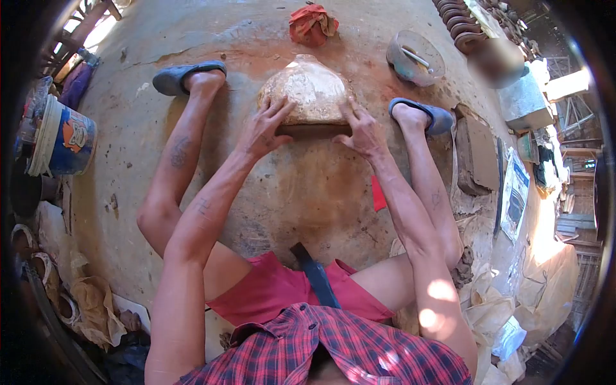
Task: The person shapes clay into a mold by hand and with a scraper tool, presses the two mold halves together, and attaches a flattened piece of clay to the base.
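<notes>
A pale, clay-stained mould (314, 93), rounded on top with a narrow neck at its far end, rests on the floor between my feet. My left hand (266, 127) grips its near left corner, fingers over the top and thumb at the front edge. On the near right corner, my right hand (360, 130) holds it the same way. A dark shadowed strip runs along the mould's near edge, so its underside is hidden. Beyond it lies a crumpled red-orange cloth (312, 25). A clear plastic bowl (416, 58) with a pale stick in it stands to the far right.
A block of grey clay (473, 151) lies beside my right foot. To the left stands a blue and white bucket (64, 138). A dark strip (314, 276) lies between my thighs. Curved brown pieces (462, 25) are stacked at the far right, and crumpled plastic sheeting (539, 292) lies at the right.
</notes>
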Demonstrator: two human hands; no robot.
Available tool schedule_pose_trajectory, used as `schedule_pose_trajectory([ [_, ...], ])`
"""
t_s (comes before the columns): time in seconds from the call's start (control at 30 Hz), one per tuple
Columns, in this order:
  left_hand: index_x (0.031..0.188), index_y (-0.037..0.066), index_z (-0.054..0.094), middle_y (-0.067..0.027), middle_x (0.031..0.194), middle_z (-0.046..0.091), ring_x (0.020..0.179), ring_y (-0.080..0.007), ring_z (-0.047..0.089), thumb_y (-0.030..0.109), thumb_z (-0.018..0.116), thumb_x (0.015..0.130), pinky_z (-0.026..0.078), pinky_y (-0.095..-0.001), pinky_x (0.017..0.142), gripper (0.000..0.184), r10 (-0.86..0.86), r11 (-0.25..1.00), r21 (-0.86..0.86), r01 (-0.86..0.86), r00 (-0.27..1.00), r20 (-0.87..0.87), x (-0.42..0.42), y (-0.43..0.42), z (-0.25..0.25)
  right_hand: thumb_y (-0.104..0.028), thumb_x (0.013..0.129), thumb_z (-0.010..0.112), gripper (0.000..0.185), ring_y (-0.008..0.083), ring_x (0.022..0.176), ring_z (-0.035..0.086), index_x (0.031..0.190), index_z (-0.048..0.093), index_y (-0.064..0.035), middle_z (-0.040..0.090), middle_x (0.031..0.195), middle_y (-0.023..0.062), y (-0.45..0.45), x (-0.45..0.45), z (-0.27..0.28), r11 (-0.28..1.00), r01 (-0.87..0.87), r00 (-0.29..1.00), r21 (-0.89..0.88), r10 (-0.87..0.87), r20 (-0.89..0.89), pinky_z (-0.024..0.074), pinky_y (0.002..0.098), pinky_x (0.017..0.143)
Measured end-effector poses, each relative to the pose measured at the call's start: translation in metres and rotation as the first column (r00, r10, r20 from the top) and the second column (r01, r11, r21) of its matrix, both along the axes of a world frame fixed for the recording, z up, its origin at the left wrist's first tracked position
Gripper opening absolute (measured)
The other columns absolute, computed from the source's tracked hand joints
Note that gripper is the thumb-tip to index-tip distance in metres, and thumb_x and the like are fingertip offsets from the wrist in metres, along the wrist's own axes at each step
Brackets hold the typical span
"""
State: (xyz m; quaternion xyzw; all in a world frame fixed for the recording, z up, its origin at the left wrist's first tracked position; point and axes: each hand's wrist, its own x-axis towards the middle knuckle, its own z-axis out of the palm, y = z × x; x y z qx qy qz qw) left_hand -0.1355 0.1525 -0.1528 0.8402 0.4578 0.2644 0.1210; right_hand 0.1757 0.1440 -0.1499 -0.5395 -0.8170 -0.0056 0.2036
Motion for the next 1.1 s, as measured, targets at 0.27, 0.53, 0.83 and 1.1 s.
schedule_pose_trajectory([
  [0.27,0.153,0.024,0.053,-0.0112,0.162,0.047,0.144,-0.0558,0.042,0.029,0.088,0.079,0.049,-0.0567,0.113,0.082,0.003,0.999,0.032,-0.002,0.999,-0.033,0.006,0.008,-0.019,-0.037,0.074,0.09,0.087,0.0407,0.136,0.059,0.152,0.056,-0.0199,0.054,0.157,0.0124,0.008,0.001,-0.007,1.0,-0.004,0.999,0.009,0.004,0.051,0.0564,0.0507,0.105],
  [0.53,0.153,0.028,0.053,-0.013,0.163,0.046,0.141,-0.0566,0.046,0.032,0.088,0.08,0.056,-0.0546,0.105,0.081,0.058,0.997,0.051,-0.052,0.988,-0.141,0.013,0.003,-0.019,-0.038,0.077,0.088,0.082,0.04,0.134,0.061,0.148,0.058,-0.0126,0.059,0.153,0.0084,0.012,-0.005,-0.014,0.999,-0.036,0.993,0.027,0.033,0.114,0.0583,0.0503,0.102],
  [0.83,0.152,0.034,0.054,-0.0228,0.161,0.044,0.138,-0.0631,0.045,0.038,0.087,0.081,0.055,-0.0599,0.104,0.079,0.085,0.993,0.104,-0.064,0.971,-0.223,0.021,0.004,-0.021,-0.042,0.078,0.087,0.088,0.0448,0.133,0.06,0.147,0.055,0.0005,0.06,0.149,0.0181,0.008,-0.019,-0.004,1.0,-0.004,0.989,-0.003,0.005,0.145,0.057,0.0509,0.103],
  [1.1,0.151,0.043,0.054,-0.0241,0.16,0.044,0.137,-0.0609,0.048,0.044,0.081,0.085,0.06,-0.0589,0.095,0.071,0.159,0.982,0.136,-0.129,0.959,-0.236,0.036,-0.006,-0.011,-0.043,0.08,0.086,0.076,0.0505,0.13,0.06,0.147,0.061,-0.0185,0.063,0.145,0.021,0.0,-0.031,-0.003,0.998,0.017,0.989,0.06,-0.026,0.147,0.06,0.0539,0.096],
])
